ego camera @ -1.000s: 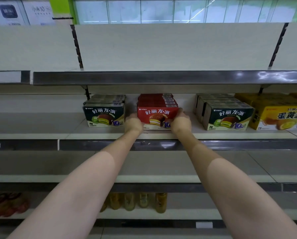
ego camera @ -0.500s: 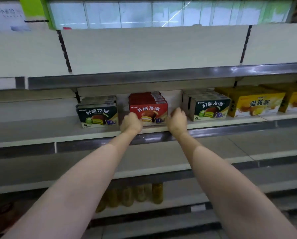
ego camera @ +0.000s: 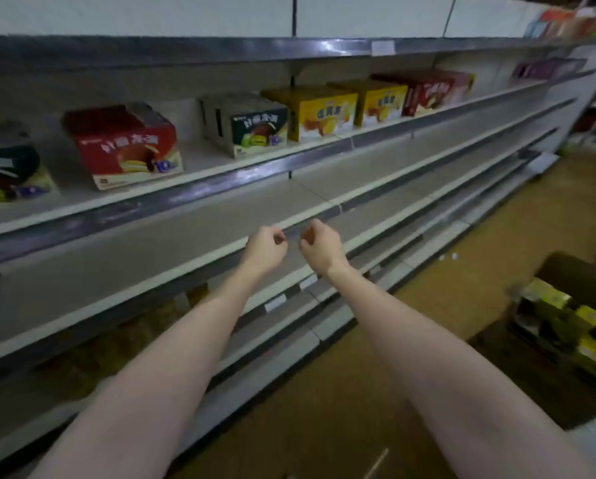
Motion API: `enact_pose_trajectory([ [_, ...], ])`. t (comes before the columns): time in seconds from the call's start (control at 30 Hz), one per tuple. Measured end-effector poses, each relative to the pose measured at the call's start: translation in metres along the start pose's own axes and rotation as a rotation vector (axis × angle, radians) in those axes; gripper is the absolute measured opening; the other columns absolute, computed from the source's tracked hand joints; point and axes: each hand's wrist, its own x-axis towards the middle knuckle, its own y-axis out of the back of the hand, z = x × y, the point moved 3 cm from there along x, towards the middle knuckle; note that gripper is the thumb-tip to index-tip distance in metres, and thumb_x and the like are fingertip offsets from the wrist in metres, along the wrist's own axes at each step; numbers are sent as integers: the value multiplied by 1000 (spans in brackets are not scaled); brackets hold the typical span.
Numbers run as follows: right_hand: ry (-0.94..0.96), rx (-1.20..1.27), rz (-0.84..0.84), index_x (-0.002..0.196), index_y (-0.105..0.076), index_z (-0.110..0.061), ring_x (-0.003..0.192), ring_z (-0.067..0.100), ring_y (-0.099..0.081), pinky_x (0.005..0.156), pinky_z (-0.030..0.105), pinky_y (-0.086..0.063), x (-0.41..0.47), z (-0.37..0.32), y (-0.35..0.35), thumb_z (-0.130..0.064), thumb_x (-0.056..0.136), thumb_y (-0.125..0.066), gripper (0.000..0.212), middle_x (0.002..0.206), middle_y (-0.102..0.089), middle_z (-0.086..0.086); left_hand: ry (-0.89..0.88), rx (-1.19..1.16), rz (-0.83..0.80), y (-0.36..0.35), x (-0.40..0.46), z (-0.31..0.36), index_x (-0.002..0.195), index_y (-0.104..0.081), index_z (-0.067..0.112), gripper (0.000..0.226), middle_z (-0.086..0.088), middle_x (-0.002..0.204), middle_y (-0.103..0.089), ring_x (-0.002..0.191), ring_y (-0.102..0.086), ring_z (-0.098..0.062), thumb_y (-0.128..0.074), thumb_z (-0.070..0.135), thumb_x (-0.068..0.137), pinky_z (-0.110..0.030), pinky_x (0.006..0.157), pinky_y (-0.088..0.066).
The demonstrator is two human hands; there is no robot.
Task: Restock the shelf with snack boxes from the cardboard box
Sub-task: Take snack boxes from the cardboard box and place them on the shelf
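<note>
Both hands are held out in front of the shelf [ego camera: 220, 188], close together and level with the edge of a lower, bare shelf board. The left hand [ego camera: 265, 250] and the right hand [ego camera: 320, 248] are seen from the back with fingers loosely curled inward; nothing is held in either, and no box is touched. On the shelf above them, snack boxes are lined up near the front edge: a red snack box [ego camera: 127, 146] toward the left end, a dark green box [ego camera: 9, 171] cut off by the left border beside it, a second green box [ego camera: 255, 127] further right with a gap between, then two yellow boxes [ego camera: 319, 112] side by side and dark red boxes [ego camera: 431, 91] toward the far right end. The cardboard box [ego camera: 573, 292] is seen on the brown floor [ego camera: 376, 357] at the right, well apart from the hands, with yellow-green packages [ego camera: 562, 316] inside it. The picture is blurred, so print on the packages cannot be read.
</note>
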Motion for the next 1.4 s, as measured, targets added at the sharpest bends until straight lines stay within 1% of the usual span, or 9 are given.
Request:
enact_pose_trajectory([
  [0.13, -127, -115, -75, 111, -64, -8, 104, 31, -63, 80, 29, -45, -51, 76, 27, -15, 93, -58, 20, 111, -68, 14, -5, -75, -162, -95, -37, 8, 72, -62, 6, 15, -20, 73, -68, 69, -68, -35, -59, 13, 85, -46, 65, -58],
  [0.33, -126, -311, -121, 112, -63, -8, 101, 35, -58, 84, 40, -49, -128, 176, 66, -9, 93, -53, 21, 108, -63, 16, -64, -52, -307, -195, -120, 51, 76, -63, 13, 21, -7, 72, -66, 64, -61, -21, -58, 19, 95, -27, 55, -44],
  [0.43, -219, -321, -64, 108, -60, -12, 97, 33, -58, 83, 43, -50, -164, 229, 84, -14, 95, -52, 16, 103, -60, 12, -110, 52, -368, -245, -133, 69, 93, -69, 16, 11, 0, 83, -66, 77, -62, -20, -59, 21, 94, -27, 65, -47],
  [0.53, -296, -323, -29, 103, -59, -16, 98, 32, -59, 80, 40, -49, -193, 286, 107, -16, 93, -54, 12, 101, -60, 9, -194, 125, -434, -298, -141, 91, 91, -67, 19, 8, -5, 88, -70, 84, -66, -25, -59, 19, 91, -37, 77, -55],
  [0.67, -375, -347, 22, 109, -63, -14, 101, 30, -60, 85, 39, -50, -214, 358, 156, -17, 93, -55, 19, 105, -61, 10, -322, 224, -494, -370, -159, 142, 97, -68, 7, 13, -9, 93, -70, 87, -65, -26, -57, 12, 92, -32, 73, -52],
  [0.9, -475, -304, 99, 113, -63, -18, 102, 26, -57, 88, 40, -52, -216, 463, 244, -21, 96, -54, 19, 108, -61, 6, -367, 288, -560, -491, -158, 217, 102, -66, 24, 11, 3, 97, -67, 88, -64, -17, -58, 22, 94, -35, 77, -57],
  [1.03, -531, -268, 106, 108, -65, -18, 103, 25, -56, 91, 42, -52, -206, 500, 274, -20, 97, -55, 14, 107, -60, 5, -388, 286, -573, -534, -146, 249, 101, -63, 29, 10, 9, 97, -64, 86, -61, -6, -61, 22, 93, -28, 75, -57],
  [1.2, -618, -276, 159, 112, -64, -18, 109, 25, -53, 94, 39, -48, -184, 551, 300, -18, 95, -57, 18, 112, -58, 6, -510, 346, -590, -582, -110, 275, 96, -62, 24, 9, 2, 96, -64, 87, -62, -18, -58, 19, 91, -39, 74, -57],
  [1.4, -733, -223, 204, 115, -59, -16, 111, 27, -52, 93, 38, -46, -139, 610, 312, -18, 96, -57, 19, 113, -54, 5, -586, 304, -678, -651, -46, 305, 100, -61, 18, 12, -3, 96, -62, 91, -61, -26, -56, 16, 90, -41, 76, -54],
])
